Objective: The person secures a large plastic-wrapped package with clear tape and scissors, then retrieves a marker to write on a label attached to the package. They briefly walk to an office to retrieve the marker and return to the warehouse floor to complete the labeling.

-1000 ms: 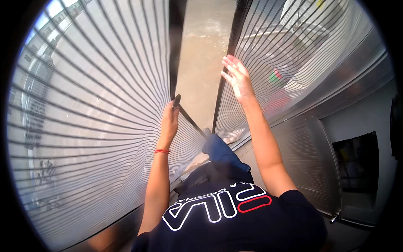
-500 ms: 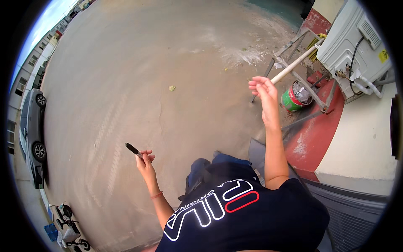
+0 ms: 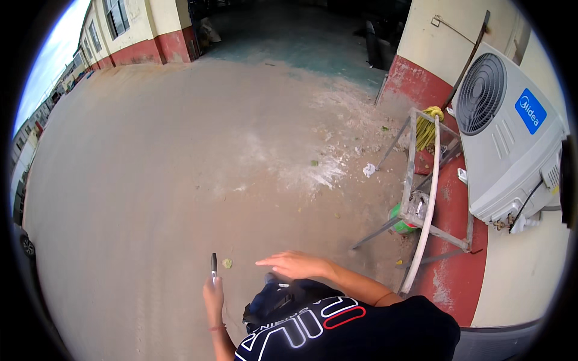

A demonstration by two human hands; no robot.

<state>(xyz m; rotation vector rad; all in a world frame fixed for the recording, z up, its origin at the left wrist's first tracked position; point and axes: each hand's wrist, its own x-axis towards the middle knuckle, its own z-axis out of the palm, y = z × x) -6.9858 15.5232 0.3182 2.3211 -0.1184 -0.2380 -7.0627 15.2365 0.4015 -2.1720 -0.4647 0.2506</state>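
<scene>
In my left hand (image 3: 212, 298), closed and low in the picture, a slim marker pen (image 3: 214, 265) with a black upper part and a pale lower part points upward. My fingers cover its lower end. My right hand (image 3: 295, 263) reaches leftward across the front of my dark shirt, fingers stretched out, with nothing seen in it. A gap lies between the two hands. On the ground close to the pen is a small yellow-green leaf (image 3: 227, 263).
At right, a grey metal frame (image 3: 411, 162) stands over a green bucket (image 3: 398, 218), with a long pale pole (image 3: 428, 222) leaning on it. Yellow strands (image 3: 426, 131) hang behind. A white air-conditioner unit (image 3: 512, 132) juts from the wall. A dark doorway (image 3: 289, 36) opens ahead.
My view has swung, bringing the doorway and building ahead into sight. My right hand has come down and inward from its raised place near the frame. The pen now points upright.
</scene>
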